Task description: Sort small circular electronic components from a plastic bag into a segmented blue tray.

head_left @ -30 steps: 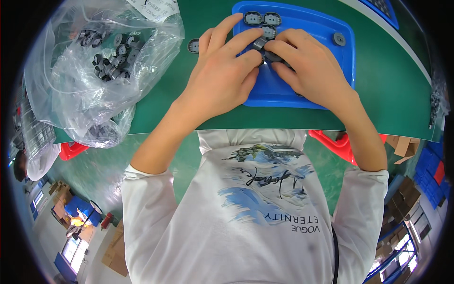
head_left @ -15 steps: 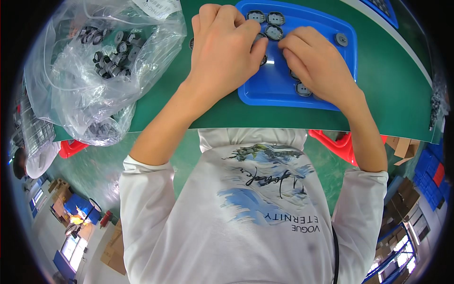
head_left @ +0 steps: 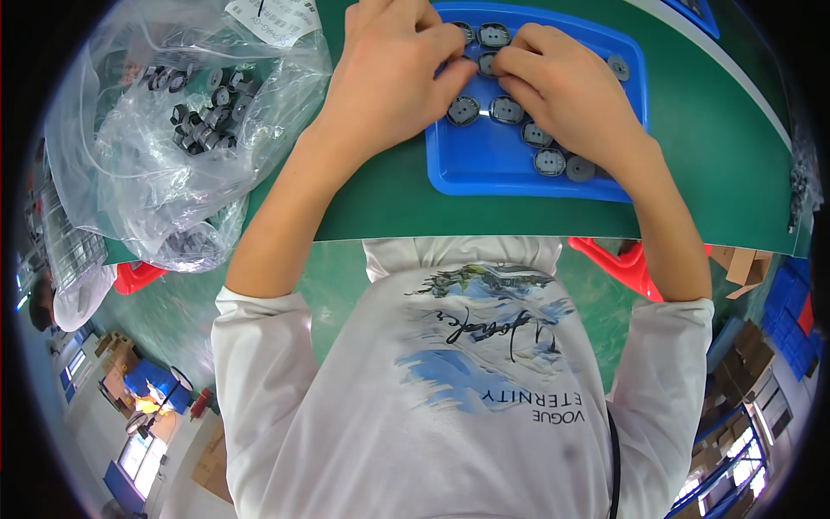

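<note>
Hands (head_left: 387, 82) (head_left: 572, 93) curl at 1 blue tray (head_left: 484, 169) holding gray parts (head_left: 507, 110); whether either grips any, I cannot tell.

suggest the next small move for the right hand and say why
I'd probably ease the right hand slightly to its right, giving a clearer look at the grey part in the blue tray: the hand hides some of that part, and I can't tell whether it is gripped or only touched.
</note>
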`<state>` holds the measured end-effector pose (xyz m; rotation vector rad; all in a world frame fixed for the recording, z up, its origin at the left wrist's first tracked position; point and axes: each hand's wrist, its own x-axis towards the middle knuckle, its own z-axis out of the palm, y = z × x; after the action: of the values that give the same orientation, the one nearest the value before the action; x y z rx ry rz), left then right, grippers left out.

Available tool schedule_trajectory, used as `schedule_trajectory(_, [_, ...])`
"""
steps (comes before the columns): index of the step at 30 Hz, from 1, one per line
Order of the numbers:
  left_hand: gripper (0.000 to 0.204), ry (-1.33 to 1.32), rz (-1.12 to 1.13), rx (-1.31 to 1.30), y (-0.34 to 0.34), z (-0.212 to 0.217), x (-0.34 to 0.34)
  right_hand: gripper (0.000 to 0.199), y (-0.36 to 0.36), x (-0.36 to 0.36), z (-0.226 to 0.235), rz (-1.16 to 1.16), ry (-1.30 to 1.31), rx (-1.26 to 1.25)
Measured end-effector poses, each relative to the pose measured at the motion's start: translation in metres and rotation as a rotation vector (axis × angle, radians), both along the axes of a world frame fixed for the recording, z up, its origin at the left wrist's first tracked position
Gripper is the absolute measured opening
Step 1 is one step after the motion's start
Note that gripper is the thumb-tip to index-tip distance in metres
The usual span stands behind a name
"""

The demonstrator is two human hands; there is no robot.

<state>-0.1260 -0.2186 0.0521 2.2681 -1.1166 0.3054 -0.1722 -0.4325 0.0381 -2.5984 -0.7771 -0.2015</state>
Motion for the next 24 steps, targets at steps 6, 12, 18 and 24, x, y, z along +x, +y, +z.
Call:
schedule_trajectory(6, [0.008,0.048,-0.089,0.033,-0.005,-0.001,0.002,0.006,-0.006,0.027,-0.030,0.356,-0.531,0.463])
schedule_trajectory(12, [0.005,-0.315,-0.313,-0.426,-0.007,-0.051,0.032,0.006,-0.009,0.032,-0.039,0.367,-0.472,0.508])
schedule_trajectory(18, [0.005,0.053,-0.110,0.061,0.000,-0.004,0.008,0.009,-0.003,0.007,0.020,0.026,0.109,0.105])
schedule_trajectory(24, [0.008,0.056,-0.121,0.043,-0.003,-0.007,0.009,0.014,-0.010,0.004,0.001,0.007,0.048,0.096])
